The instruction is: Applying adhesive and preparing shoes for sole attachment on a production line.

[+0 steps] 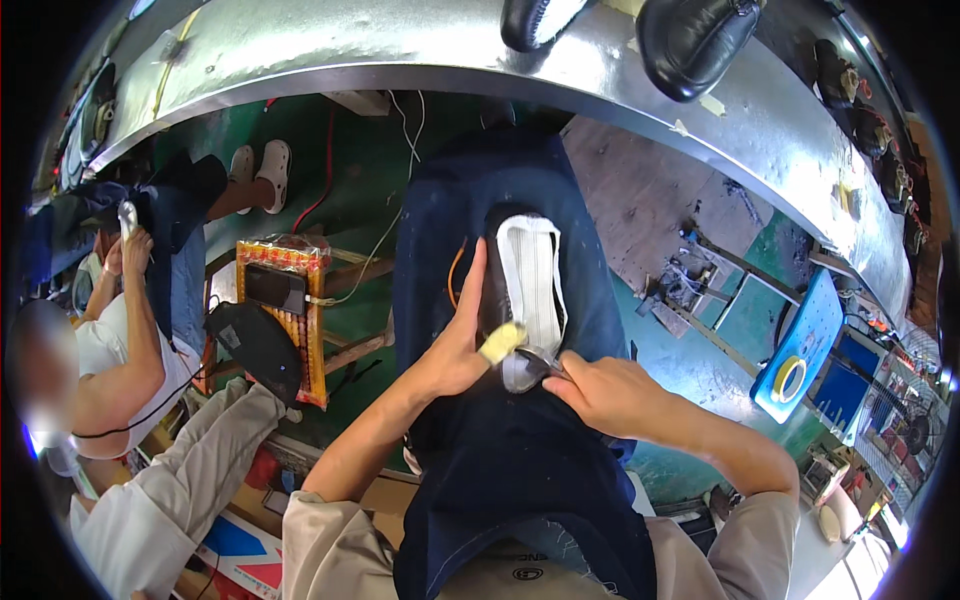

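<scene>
On my lap, over a dark blue apron [500,450], lies a black shoe [492,275] with a ribbed white face [532,285] turned up and loose white edging along its right side. My left hand [455,350] grips the shoe's left side, its fingers stretched along it. Its thumb, wrapped in yellow [503,343], rests over the near end. In my right hand [605,395] is a tool with a rounded shiny metal head [525,370], at the near end of the white face. Blur and the closed fingers hide most of the tool's handle.
A metal-topped bench [350,45] curves across the far side, with black shoes [695,45] on it. To the left, a co-worker [130,340] sits near a wooden stool [350,350] with a phone [275,288] on it. A blue stool [800,345] bearing a tape roll [790,380] stands right.
</scene>
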{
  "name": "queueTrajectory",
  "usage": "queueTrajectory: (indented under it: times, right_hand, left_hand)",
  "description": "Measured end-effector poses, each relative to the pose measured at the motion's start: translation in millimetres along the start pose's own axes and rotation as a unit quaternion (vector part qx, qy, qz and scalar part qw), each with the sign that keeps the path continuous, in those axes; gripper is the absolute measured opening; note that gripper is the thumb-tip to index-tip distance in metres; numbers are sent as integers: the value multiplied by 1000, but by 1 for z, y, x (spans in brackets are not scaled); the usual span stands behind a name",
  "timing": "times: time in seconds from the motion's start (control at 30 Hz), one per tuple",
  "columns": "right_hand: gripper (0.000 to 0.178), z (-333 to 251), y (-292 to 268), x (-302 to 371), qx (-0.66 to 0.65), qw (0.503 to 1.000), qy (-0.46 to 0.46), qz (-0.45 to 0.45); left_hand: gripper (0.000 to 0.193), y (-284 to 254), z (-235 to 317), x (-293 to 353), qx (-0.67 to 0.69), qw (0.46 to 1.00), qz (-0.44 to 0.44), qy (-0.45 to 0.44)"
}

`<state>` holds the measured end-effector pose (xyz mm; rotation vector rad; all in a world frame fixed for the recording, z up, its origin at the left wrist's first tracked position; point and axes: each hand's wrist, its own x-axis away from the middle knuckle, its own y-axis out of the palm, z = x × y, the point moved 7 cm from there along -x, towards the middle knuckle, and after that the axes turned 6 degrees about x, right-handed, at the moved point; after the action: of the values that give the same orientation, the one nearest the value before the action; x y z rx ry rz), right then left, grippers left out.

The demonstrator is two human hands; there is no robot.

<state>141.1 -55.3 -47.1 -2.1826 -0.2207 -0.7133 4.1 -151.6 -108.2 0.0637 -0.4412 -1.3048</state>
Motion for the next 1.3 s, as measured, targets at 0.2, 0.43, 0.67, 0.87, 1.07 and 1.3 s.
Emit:
queueTrajectory:
  times: [0.2,0.43,0.67,0.87,1.07,1.3]
  right_hand:
    - [25,-1,-32,19,-12,1000,-11,5]
    - [21,-10,-9,-31,59,989,-77,113]
    - [18,-14,-19,-31,38,991,-57,118]
    - [24,29,-49,-12,-348,905,118,215]
    - [34,-4,-15,-11,-518,850,79,48]
    - [32,-11,-15,-25,-518,850,66,76]
  left_hand:
    - [134,-8,-5,8,-130,989,-75,9]
    - [141,-12,-14,-3,-202,977,-56,25]
    - [137,-22,-3,-8,-175,983,-10,60]
    - [91,-41,33,-52,-178,973,133,66]
    - [62,-43,44,-44,-101,988,102,59]
    - [54,-37,82,-32,-179,965,98,164]
